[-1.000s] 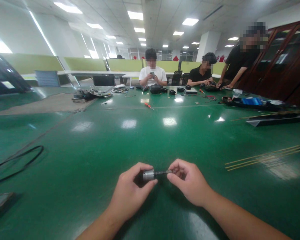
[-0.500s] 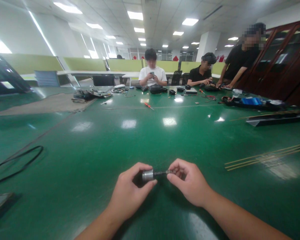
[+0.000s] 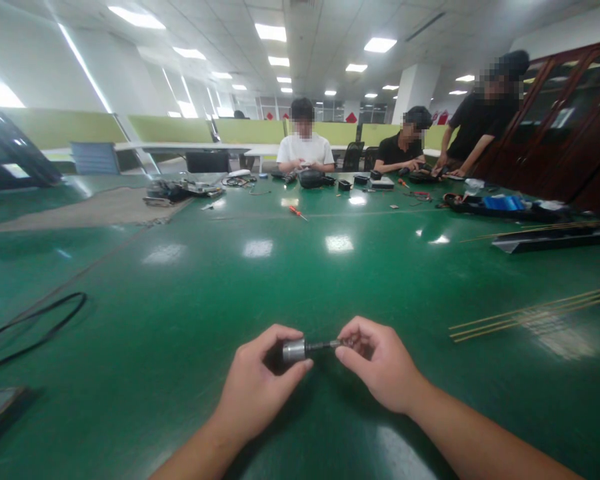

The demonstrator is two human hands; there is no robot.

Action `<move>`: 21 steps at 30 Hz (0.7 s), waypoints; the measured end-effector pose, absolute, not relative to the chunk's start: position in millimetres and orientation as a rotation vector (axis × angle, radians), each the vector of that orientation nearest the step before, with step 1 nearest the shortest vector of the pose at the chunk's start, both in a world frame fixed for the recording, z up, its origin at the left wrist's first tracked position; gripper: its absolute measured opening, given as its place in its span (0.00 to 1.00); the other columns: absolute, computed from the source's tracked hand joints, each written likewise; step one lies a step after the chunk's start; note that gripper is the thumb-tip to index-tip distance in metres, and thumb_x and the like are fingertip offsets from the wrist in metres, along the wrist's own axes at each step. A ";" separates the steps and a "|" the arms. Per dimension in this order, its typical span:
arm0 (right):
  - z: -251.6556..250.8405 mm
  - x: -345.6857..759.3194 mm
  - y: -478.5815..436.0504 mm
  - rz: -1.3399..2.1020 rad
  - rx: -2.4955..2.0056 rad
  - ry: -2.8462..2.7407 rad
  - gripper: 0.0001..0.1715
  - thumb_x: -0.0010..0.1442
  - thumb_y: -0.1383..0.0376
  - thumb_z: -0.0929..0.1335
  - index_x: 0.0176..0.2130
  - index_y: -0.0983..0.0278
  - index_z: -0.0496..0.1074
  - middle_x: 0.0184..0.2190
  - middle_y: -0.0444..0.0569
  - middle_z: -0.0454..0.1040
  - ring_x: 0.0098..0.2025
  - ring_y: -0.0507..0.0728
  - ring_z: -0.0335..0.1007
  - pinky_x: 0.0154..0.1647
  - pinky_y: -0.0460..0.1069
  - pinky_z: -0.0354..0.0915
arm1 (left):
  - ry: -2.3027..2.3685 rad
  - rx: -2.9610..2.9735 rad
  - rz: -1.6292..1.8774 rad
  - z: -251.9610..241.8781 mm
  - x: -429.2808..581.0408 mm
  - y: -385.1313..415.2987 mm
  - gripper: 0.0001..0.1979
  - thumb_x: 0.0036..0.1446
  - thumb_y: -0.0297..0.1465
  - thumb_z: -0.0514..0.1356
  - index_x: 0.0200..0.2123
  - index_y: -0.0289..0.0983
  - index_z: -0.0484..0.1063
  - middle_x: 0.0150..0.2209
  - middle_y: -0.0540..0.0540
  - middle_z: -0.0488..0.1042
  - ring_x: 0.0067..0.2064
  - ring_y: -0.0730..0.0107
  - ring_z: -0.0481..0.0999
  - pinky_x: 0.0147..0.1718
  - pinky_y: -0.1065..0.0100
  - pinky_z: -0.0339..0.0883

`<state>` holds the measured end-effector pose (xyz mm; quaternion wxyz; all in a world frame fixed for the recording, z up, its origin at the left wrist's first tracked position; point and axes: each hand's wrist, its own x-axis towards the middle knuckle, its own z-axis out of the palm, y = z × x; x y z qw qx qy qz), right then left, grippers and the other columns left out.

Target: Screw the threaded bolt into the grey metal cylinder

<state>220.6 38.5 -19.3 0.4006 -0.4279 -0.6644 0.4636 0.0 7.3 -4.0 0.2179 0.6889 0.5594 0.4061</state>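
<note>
My left hand (image 3: 263, 373) holds a short silver metal cylinder (image 3: 295, 351) between thumb and fingers, just above the green table. From the cylinder's right side runs a thin dark shaft (image 3: 321, 345), lying about level. The fingertips of my right hand (image 3: 375, 360) pinch the far end of this shaft, whose tip they partly hide. Cylinder and shaft look joined in one line; the exact kind of tool or part I cannot make out.
Thin brass-coloured rods (image 3: 525, 313) and a dark metal channel (image 3: 555, 239) lie at right. A black cable loop (image 3: 55, 320) is at left. Farther off lies an orange screwdriver (image 3: 297, 213). Beyond it, several people are around the table's far side, near black parts (image 3: 313, 179).
The silver cylinder has shifted slightly left in my left hand, and a little more shaft shows. Across the table, the person in white has lowered their hands; the standing person's head leans further left.
</note>
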 end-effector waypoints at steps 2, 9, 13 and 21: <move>-19.0 220.7 38.6 1.166 -1.086 -1.687 0.03 0.57 0.66 0.71 0.35 0.63 0.73 0.25 0.41 0.72 0.27 0.51 0.66 0.29 0.46 0.61 | 1.547 1.893 1.121 -4.8 -0.3 7.7 0.09 0.52 0.32 0.68 0.38 0.42 0.77 0.36 0.50 0.80 0.38 0.62 0.79 0.39 0.65 0.70; -18.8 223.7 39.3 1.214 -1.022 -1.582 0.04 0.57 0.65 0.72 0.34 0.64 0.73 0.23 0.41 0.69 0.25 0.51 0.65 0.28 0.46 0.60 | 1.563 1.831 1.119 -6.7 -2.5 9.8 0.10 0.52 0.34 0.68 0.39 0.41 0.76 0.36 0.50 0.80 0.38 0.61 0.79 0.39 0.65 0.68; -24.5 224.3 46.0 1.405 -0.877 -1.266 0.11 0.57 0.59 0.72 0.32 0.64 0.71 0.23 0.42 0.71 0.22 0.50 0.65 0.25 0.45 0.60 | 1.589 1.647 1.201 -6.1 -7.0 17.2 0.14 0.55 0.40 0.68 0.38 0.39 0.72 0.30 0.52 0.75 0.31 0.66 0.74 0.33 0.68 0.63; -31.2 218.2 54.0 1.511 -0.894 -1.090 0.25 0.63 0.46 0.66 0.29 0.64 0.68 0.17 0.42 0.68 0.17 0.50 0.60 0.18 0.45 0.55 | 1.457 1.229 1.453 -15.3 -16.4 31.5 0.25 0.55 0.41 0.69 0.22 0.38 0.55 0.25 0.52 0.71 0.35 0.68 0.76 0.32 0.72 0.64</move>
